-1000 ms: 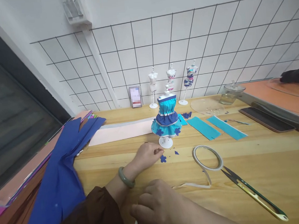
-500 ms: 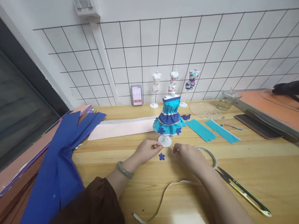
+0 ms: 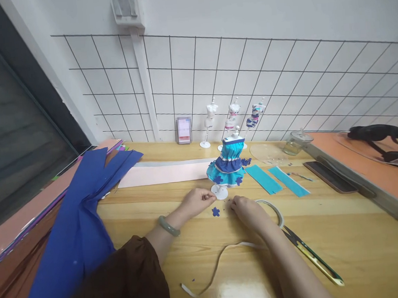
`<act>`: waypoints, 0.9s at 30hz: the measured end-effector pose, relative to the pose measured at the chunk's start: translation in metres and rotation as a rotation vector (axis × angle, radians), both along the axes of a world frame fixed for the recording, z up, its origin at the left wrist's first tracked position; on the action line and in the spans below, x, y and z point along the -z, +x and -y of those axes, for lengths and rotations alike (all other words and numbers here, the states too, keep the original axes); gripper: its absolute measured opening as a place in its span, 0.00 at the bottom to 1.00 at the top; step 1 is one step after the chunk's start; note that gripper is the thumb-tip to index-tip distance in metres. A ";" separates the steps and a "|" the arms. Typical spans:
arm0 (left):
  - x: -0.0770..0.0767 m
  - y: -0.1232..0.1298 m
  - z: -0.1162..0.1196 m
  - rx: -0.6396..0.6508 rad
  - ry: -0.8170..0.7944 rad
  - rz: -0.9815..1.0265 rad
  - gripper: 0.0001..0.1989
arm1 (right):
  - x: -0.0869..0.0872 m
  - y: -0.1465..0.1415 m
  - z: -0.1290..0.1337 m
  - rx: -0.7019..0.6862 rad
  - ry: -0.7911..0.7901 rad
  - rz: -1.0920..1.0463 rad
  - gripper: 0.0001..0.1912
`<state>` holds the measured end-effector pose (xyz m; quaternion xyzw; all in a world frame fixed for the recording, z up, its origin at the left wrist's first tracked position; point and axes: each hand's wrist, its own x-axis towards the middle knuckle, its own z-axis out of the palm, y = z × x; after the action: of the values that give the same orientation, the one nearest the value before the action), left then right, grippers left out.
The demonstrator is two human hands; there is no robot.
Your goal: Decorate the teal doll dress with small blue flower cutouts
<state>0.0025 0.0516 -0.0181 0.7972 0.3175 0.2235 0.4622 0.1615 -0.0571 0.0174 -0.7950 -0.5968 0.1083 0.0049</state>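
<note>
A small dress form [image 3: 233, 157] in a turquoise and dark-blue dress with blue flower cut-outs stands on a round white base [image 3: 220, 192]. My left hand [image 3: 199, 201] is closed in a pinch at the left edge of that base; what its fingertips hold, if anything, is too small to name. Just in front of the base a loose blue flower cut-out [image 3: 216, 212] lies flat between my hands. To its right, my right hand [image 3: 247, 209] has its fingers curled together low over the tabletop, beside tiny dark specks. Whatever is in those fingers is hidden.
Scissors [image 3: 312, 255] and a roll of tape [image 3: 274, 208] lie by my right forearm, with a loose strip [image 3: 213, 272] in front. Turquoise strips [image 3: 263, 179] and a phone [image 3: 329, 177] are at right. Blue fabric [image 3: 78, 232] covers the left side. Three mini mannequins [image 3: 211, 116] stand behind.
The head view has shifted and tilted slightly. Both hands stay close to the base in much the same closed poses, and the loose flower lies in the same place.
</note>
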 end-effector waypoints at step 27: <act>0.007 -0.001 -0.007 0.028 -0.093 0.027 0.19 | -0.049 0.147 -0.047 0.328 0.332 -0.382 0.18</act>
<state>0.0017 0.0587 -0.0251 0.7763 0.3100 0.2128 0.5059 0.3081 -0.0101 0.0669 -0.8344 -0.4581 0.1547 0.2644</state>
